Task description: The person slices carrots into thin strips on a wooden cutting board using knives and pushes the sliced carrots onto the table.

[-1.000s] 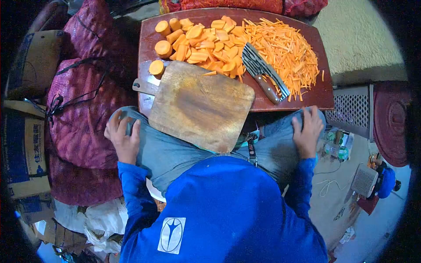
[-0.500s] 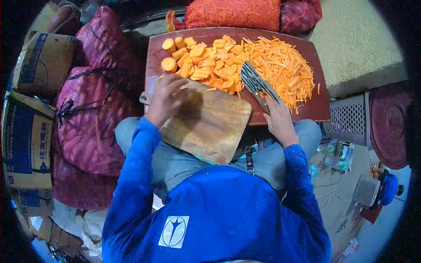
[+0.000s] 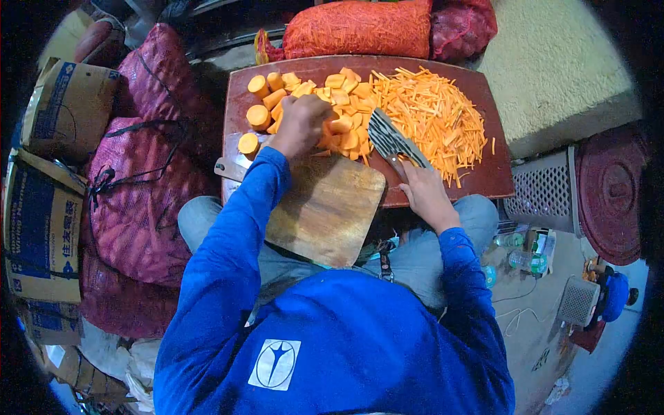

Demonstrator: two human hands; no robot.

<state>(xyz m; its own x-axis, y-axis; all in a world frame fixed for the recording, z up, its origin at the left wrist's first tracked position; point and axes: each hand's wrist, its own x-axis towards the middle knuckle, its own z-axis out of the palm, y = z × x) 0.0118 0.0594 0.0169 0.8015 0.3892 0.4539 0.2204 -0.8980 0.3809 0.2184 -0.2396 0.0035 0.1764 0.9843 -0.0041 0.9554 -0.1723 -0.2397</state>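
Dark red and slightly glossy, the low table (image 3: pixel 495 176) fills the upper middle of the frame, with stuffed purple mesh sacks (image 3: pixel 142 214) at the left and a red mesh sack (image 3: pixel 360 29) along the top. Thick orange carrot slices (image 3: pixel 347 104) lie heaped toward its left half, flat and moist-looking; thin carrot strips (image 3: pixel 443 124) form a loose mound at upper right. Between them rests a knife (image 3: pixel 395 140) with a black-and-silver patterned blade. Near the centre, the left hand (image 3: pixel 303 123) is partly closed over the slices, fingertips hidden, so whether it grips one cannot be told. The right hand (image 3: pixel 425 192), right of centre, curls closed around the knife's handle. Slices lie beneath and right of the left hand; the wooden cutting board (image 3: pixel 328 207) sits below it.
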